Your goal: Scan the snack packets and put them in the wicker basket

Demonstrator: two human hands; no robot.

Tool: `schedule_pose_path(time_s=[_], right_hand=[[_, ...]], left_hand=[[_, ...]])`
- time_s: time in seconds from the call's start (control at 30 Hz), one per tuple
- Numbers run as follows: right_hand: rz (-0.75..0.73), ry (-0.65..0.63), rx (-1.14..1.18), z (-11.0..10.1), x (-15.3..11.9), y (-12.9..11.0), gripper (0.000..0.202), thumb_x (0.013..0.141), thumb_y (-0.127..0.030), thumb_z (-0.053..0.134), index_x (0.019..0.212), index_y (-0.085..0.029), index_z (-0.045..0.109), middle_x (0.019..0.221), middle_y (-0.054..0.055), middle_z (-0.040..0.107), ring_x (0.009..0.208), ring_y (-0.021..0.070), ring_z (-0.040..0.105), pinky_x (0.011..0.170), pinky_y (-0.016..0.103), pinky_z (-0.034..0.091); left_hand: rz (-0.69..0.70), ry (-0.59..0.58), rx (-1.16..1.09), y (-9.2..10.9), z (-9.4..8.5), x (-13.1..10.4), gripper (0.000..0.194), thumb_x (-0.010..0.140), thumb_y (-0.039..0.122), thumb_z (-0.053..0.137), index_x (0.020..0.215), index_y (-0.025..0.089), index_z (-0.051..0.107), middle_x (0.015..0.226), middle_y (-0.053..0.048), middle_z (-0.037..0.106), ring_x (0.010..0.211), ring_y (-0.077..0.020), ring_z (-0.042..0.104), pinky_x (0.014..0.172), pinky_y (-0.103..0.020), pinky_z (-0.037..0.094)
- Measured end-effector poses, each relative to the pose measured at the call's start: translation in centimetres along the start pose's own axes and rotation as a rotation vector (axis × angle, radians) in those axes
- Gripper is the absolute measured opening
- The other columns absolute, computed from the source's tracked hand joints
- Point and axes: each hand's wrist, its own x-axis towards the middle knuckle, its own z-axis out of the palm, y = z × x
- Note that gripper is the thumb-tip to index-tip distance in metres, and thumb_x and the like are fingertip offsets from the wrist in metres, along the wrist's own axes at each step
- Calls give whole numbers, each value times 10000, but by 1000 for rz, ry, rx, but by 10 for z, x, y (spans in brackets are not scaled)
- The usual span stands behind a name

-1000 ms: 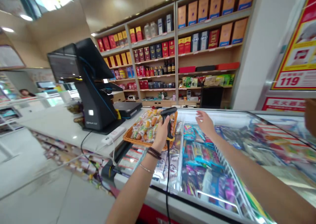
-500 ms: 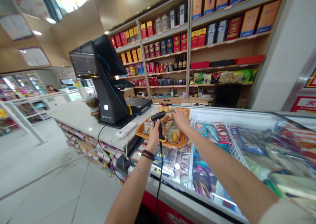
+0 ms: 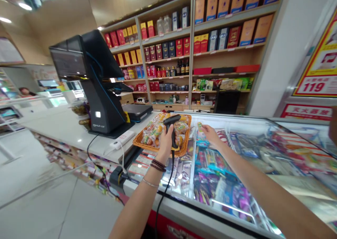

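Observation:
My left hand (image 3: 166,140) is wrapped round the handle of a black barcode scanner (image 3: 172,120), whose cord hangs down past the freezer's edge. Behind and beneath the scanner lies an orange wicker basket (image 3: 144,148) full of small wrapped snacks (image 3: 158,131). Just right of the basket, my right hand (image 3: 212,136) pinches a small wrapped snack (image 3: 199,126) by its edge, above the freezer's glass top. The snack's wrapper looks clear with some green and yellow on it; its contents are hard to make out.
The basket rests across the counter (image 3: 63,123) and the chest freezer (image 3: 181,193), which holds bagged goods under glass. A till (image 3: 100,102), a flat black scale (image 3: 138,112) and a white power strip (image 3: 123,138) stand left. Shelves of boxes (image 3: 168,51) line the back.
My right hand has come out of the basket and moved right with a wrapped snack in its fingers. The scanner stays in my left hand. The view has turned a little to the right.

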Motion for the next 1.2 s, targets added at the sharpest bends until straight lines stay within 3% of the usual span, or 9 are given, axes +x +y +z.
schedule_pose_path(time_s=[0.13,0.23,0.33,0.43,0.57,0.7,1.07,1.2], right_hand=[[161,-16,190,-49,-38,40,235,831,-428,921,862,-284,738,801,62,821,852,336,828,823,487,698],[251,50,308,-84,-61,60,309,753,-444,992,845,-284,744,814,64,831,845,322,833,770,438,686],[280,171,385,-107,-70,65,372,708,-490,1024,828,-273,746,823,58,833,864,299,829,767,389,671],[290,285,388,-119,-69,60,487,649,-571,1068,825,-261,737,735,25,786,743,257,772,676,357,634],[293,369,393,-124,-66,52,605,626,-693,1101,796,-264,711,597,-19,676,587,197,659,571,334,604],[342,392,388,-124,-68,46,545,698,-612,1111,808,-250,719,615,-34,681,599,165,664,620,298,630],[449,471,371,-120,-74,25,409,770,-398,1114,816,-237,742,687,24,782,784,249,814,723,329,685],[414,444,353,-121,-73,27,457,756,-496,1109,816,-242,734,656,0,756,708,228,796,649,299,659]], left_hand=[[-65,-175,11,-20,46,-12,733,746,869,978,839,232,628,710,3,667,539,-111,556,490,-236,444],[-137,-304,33,-44,80,-23,716,785,863,959,808,221,643,674,1,643,528,-112,557,487,-235,428],[-183,-361,39,-71,107,-30,729,777,872,969,780,224,635,656,3,636,514,-106,543,485,-236,427],[-207,-388,55,-94,123,-34,728,799,871,962,760,228,623,640,9,620,498,-101,523,477,-238,419],[-183,-453,129,-114,126,-37,710,814,869,944,778,238,622,623,13,615,475,-110,512,470,-257,405],[-164,-512,219,-123,120,-40,720,827,909,888,797,252,594,617,26,615,460,-107,491,473,-265,405],[-182,-523,247,-122,116,-42,738,804,957,850,824,266,590,613,22,622,463,-118,502,477,-285,371],[-191,-522,242,-122,116,-41,720,815,929,875,833,263,600,629,17,640,472,-125,519,478,-286,381]])
